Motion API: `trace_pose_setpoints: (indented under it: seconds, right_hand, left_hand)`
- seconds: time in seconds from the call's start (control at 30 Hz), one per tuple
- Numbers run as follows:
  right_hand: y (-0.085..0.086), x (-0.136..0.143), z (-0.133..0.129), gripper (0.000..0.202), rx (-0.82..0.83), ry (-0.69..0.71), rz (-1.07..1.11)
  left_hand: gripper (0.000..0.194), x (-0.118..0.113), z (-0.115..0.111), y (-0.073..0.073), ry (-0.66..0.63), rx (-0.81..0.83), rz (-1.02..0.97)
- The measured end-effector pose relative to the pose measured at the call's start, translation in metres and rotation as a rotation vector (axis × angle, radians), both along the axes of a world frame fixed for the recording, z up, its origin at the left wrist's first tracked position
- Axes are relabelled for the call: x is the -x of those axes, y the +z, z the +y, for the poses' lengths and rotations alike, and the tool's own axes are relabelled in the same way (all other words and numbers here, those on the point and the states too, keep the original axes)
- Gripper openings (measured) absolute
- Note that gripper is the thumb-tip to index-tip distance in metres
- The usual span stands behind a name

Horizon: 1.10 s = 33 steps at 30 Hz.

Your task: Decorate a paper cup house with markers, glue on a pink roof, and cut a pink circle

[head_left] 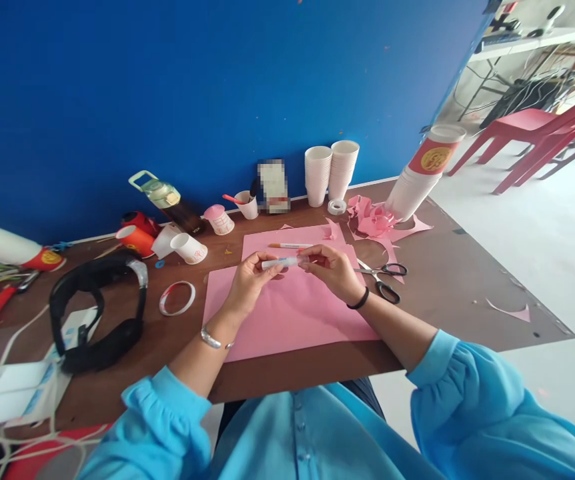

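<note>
Over the pink paper sheets (292, 313), my left hand (245, 283) pinches the body of a slim white glue stick (281, 263). The fingers of my right hand (335, 270) are closed on its clear end at the right. The tube lies roughly level between both hands. Just behind it, a brown-and-white pen (287, 246) rests on the paper. Scissors (383, 277) with black handles lie right of my right wrist, blades partly under that hand. Crumpled pink paper scraps (375, 219) sit behind them.
Two stacks of white cups (318, 177) and a tape roll (337, 207) stand at the back. A long cup stack (420, 173) leans at the right. Leftward are a bottle (172, 203), a paper cup (189, 248), a paper ring (177, 298) and a black headset (97, 313).
</note>
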State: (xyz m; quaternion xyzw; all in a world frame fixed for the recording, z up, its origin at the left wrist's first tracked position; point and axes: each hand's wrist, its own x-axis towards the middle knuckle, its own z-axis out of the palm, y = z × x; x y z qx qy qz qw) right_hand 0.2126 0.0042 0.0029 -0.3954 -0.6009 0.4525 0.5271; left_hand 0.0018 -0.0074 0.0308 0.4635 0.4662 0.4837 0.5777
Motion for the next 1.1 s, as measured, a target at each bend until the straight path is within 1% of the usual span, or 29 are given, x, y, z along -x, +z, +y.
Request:
trace_pose_setpoints:
  seconds: [0.17,0.43,0.5,0.57,0.63,0.73,0.83,0.9,0.93,0.97,1.03,1.1]
  right_hand:
    - [-0.003,0.0,0.001,0.036,-0.009,0.029,-0.053]
    - [0.001,0.0,-0.008,0.024,-0.089,0.022,-0.195]
    - [0.0,0.001,-0.009,0.024,-0.053,0.054,-0.184]
    - [0.0,0.002,-0.01,0.025,-0.015,0.098,-0.168]
    - [-0.001,0.004,-0.01,0.023,-0.035,0.128,-0.213]
    - [0.0,0.004,-0.008,0.015,-0.15,0.122,-0.381]
    - [0.002,-0.004,-0.004,0.017,-0.264,0.016,-0.707]
    - [0.003,-0.012,0.001,0.02,-0.293,-0.056,-0.906]
    - [0.002,-0.016,0.005,0.021,-0.293,-0.081,-0.96]
    - [0.001,-0.021,0.008,0.021,-0.287,-0.106,-0.995]
    - [-0.001,-0.028,0.015,0.019,-0.271,-0.167,-1.053]
    - [-0.004,-0.034,0.022,0.018,-0.264,-0.217,-1.101]
  left_hand:
    - [0.045,-0.002,-0.001,-0.008,-0.019,0.001,-0.017]
    - [0.046,0.006,-0.004,-0.014,-0.114,-0.003,0.021]
    - [0.045,0.007,-0.004,-0.015,-0.126,-0.018,0.025]
    - [0.044,0.008,-0.003,-0.018,-0.122,-0.076,0.072]
    - [0.04,0.009,-0.003,-0.021,-0.121,-0.178,0.176]
    - [0.037,0.013,-0.002,-0.022,-0.148,-0.352,0.329]
    - [0.049,0.019,-0.002,-0.021,-0.149,-0.434,0.436]
    - [0.056,0.021,-0.003,-0.022,-0.148,-0.461,0.599]
    - [0.055,0.021,-0.004,-0.023,-0.167,-0.481,0.707]
    - [0.052,0.02,-0.006,-0.025,-0.199,-0.513,0.817]
    - [0.043,0.017,-0.01,-0.028,-0.304,-0.599,0.997]
    - [0.044,0.012,-0.016,-0.032,-0.419,-0.685,1.12]
